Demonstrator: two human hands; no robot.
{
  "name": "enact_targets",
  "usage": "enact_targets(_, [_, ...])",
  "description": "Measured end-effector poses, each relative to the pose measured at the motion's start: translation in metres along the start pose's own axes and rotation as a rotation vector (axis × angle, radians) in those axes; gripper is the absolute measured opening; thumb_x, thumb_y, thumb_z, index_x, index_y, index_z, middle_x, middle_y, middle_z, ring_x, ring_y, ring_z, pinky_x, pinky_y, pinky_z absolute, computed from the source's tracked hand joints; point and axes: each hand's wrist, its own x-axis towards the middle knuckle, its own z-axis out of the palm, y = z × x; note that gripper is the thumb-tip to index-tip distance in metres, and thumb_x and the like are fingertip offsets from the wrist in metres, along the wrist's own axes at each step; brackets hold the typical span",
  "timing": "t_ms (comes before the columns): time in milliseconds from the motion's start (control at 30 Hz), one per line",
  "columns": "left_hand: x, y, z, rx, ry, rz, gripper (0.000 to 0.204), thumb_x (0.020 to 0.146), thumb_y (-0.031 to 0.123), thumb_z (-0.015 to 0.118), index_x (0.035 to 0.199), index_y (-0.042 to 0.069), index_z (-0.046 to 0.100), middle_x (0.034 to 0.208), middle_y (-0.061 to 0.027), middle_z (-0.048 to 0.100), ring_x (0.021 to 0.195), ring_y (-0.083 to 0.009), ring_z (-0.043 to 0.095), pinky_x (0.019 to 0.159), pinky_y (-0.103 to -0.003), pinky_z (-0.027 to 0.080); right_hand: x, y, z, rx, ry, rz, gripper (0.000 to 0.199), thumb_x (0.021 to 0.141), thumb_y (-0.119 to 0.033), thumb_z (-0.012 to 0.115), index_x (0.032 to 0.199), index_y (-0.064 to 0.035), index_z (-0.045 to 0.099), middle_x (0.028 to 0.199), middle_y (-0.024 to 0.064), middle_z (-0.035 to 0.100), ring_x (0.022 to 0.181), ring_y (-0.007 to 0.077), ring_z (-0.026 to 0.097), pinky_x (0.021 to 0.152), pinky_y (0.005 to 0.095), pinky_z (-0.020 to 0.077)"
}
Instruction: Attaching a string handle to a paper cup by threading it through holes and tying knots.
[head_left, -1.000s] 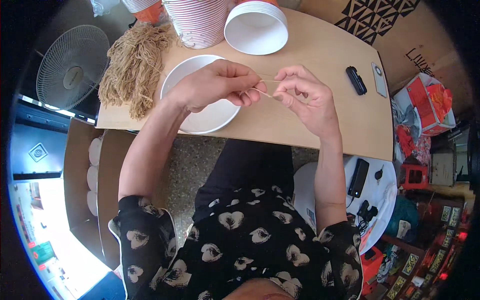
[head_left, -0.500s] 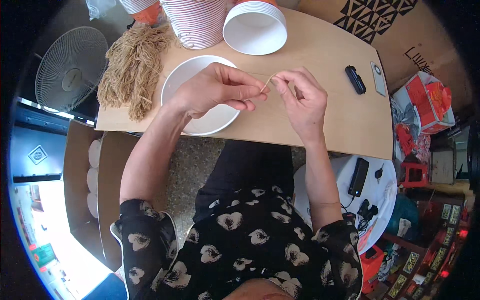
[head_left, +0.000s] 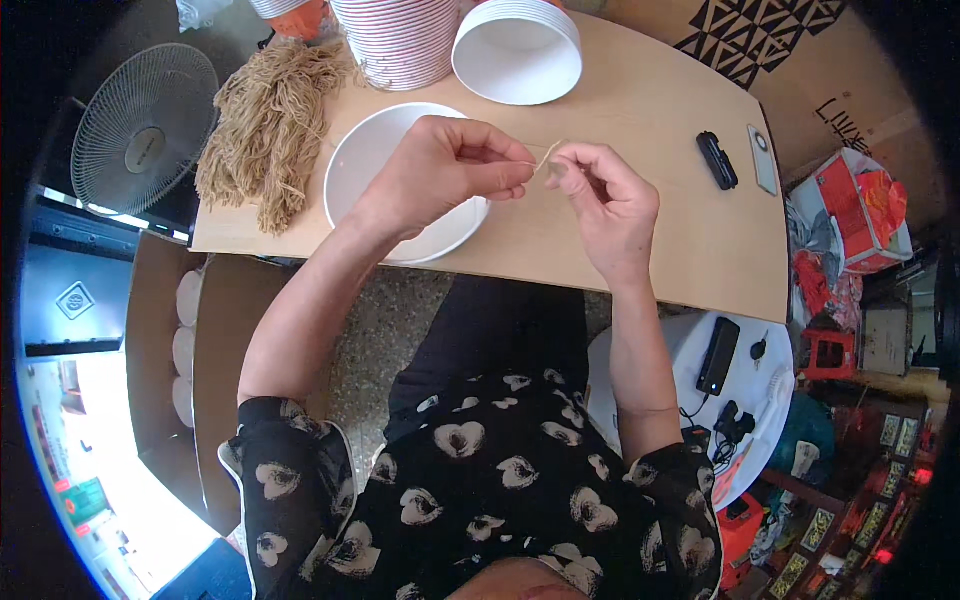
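Observation:
A short tan string (head_left: 545, 157) runs between my two hands above the table's near half. My left hand (head_left: 440, 178) pinches one end between thumb and fingertips. The other end is pinched by my right hand (head_left: 615, 205), a little further right; its lower fingers are curled. Under my left hand stands a large round white tub (head_left: 347, 165), its opening facing up and partly hidden by the hand and forearm. To the left of the tub lies a thick bundle of tan strings (head_left: 272, 125), looking the same colour as the held piece.
At the table's (head_left: 680, 220) far side stand a tall stack of white tubs (head_left: 392, 45) and a tipped nested stack (head_left: 520, 55). A black case (head_left: 716, 160) lies right. A fan (head_left: 147, 130) is left; an open carton (head_left: 160, 400) and a white round stool (head_left: 745, 400) are lower down.
My left hand has turned slightly and its fingers have closed together on the string. The right hand stays nearly in place. The whole view has shifted a little.

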Motion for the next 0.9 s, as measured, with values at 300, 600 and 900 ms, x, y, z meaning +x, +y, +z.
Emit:
enact_targets(300, [0.000,-0.006,-0.008,-0.074,-0.007,-0.007,0.021,0.088,0.008,0.070,0.103,-0.006,0.067,0.088,-0.0097,0.070,0.081,-0.0133,0.068,0.076,-0.025,0.055,-0.004,0.002,-0.001,-0.043,-0.085,0.093,0.011,0.093,-0.011,0.065,0.094,0.0000,0.066,0.078,-0.0023,0.063,0.063,0.0023,0.048,0.058,0.0191,0.0401])
enact_targets(600, [0.002,-0.003,-0.004,0.067,-0.060,0.023,0.030,0.088,0.015,0.071,0.111,-0.004,0.066,0.092,-0.0073,0.070,0.081,-0.0102,0.065,0.076,-0.024,0.053,0.003,-0.001,-0.007,0.151,-0.103,0.129,0.015,0.097,-0.013,0.061,0.094,0.0017,0.063,0.081,0.0018,0.064,0.074,0.0050,0.058,0.069,0.0202,0.0467])
enact_targets(900, [0.013,0.017,-0.002,0.072,-0.289,-0.029,0.025,0.093,0.015,0.066,0.111,-0.002,0.064,0.094,-0.0077,0.069,0.086,-0.0111,0.066,0.080,-0.023,0.053,0.016,-0.014,-0.025,-0.034,-0.138,0.014,0.011,0.093,-0.011,0.065,0.093,-0.0005,0.063,0.096,0.0046,0.063,0.083,0.0089,0.057,0.074,0.0228,0.0444])
